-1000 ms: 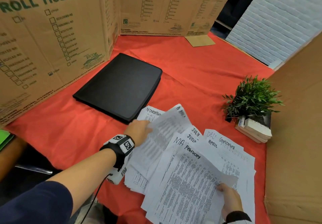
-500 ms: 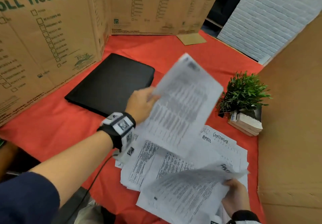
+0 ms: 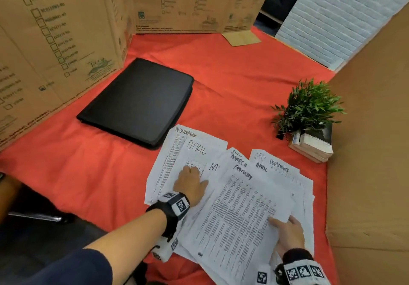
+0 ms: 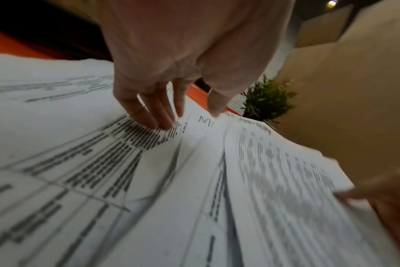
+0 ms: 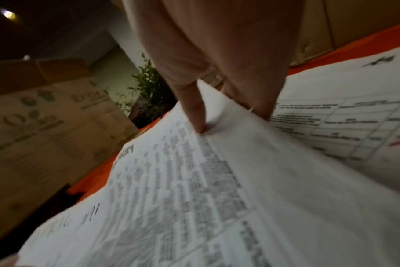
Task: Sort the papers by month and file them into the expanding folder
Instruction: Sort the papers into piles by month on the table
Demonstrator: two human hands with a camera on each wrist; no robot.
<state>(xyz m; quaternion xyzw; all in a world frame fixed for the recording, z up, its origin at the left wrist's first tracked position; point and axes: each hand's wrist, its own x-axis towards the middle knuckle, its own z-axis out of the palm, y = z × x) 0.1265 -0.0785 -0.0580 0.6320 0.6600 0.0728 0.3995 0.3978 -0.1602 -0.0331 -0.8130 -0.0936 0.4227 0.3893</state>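
Printed papers with handwritten month names lie fanned out on the red cloth [image 3: 93, 174]. My left hand [image 3: 192, 177] rests flat on the APRIL sheet [image 3: 197, 149], which covers a November sheet [image 3: 177, 143]; its straight fingers [image 4: 158, 115] touch the print. My right hand [image 3: 282, 225] pinches the right edge of the February sheet [image 3: 239, 209], with the thumb [image 5: 194, 112] on top and other fingers under it. March, Dec, another April and September sheets peek out behind. The black expanding folder [image 3: 139, 103] lies closed at the back left of the papers.
A small potted plant [image 3: 307, 107] stands on stacked books [image 3: 309, 149] at the right. Cardboard walls [image 3: 55, 41] close in the left, back and right [image 3: 371, 151]. A white brick-pattern panel [image 3: 332, 19] leans at the back right.
My left hand has laid the sheet it held up down on the left pile and now rests flat on it. My right hand has lowered the February sheet onto the stack.
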